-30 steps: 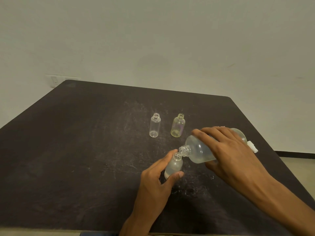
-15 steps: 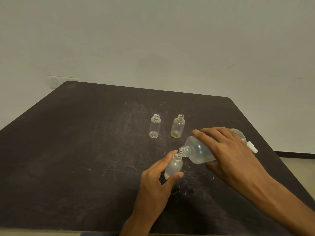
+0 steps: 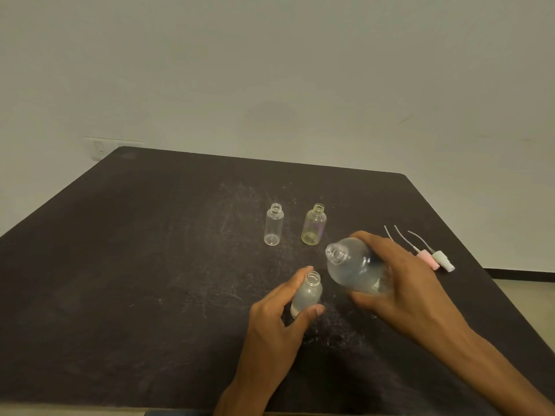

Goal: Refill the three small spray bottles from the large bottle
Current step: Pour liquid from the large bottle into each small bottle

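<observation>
My left hand grips a small frosted spray bottle standing uncapped on the dark table. To its right my right hand holds the large clear bottle lifted and tipped, its open mouth pointing up and left, apart from the small bottle. Liquid shows in the large bottle's lower part. Behind stand a clear small bottle and a yellowish small bottle, both uncapped and upright.
Three spray heads with dip tubes lie on the table at the right, behind my right hand, close to the table's right edge. A wall switch sits beyond the far left corner.
The large bottle's mouth was at the frosted bottle's opening; now my right hand has raised it and swung it back to the right. The spray heads have come into view.
</observation>
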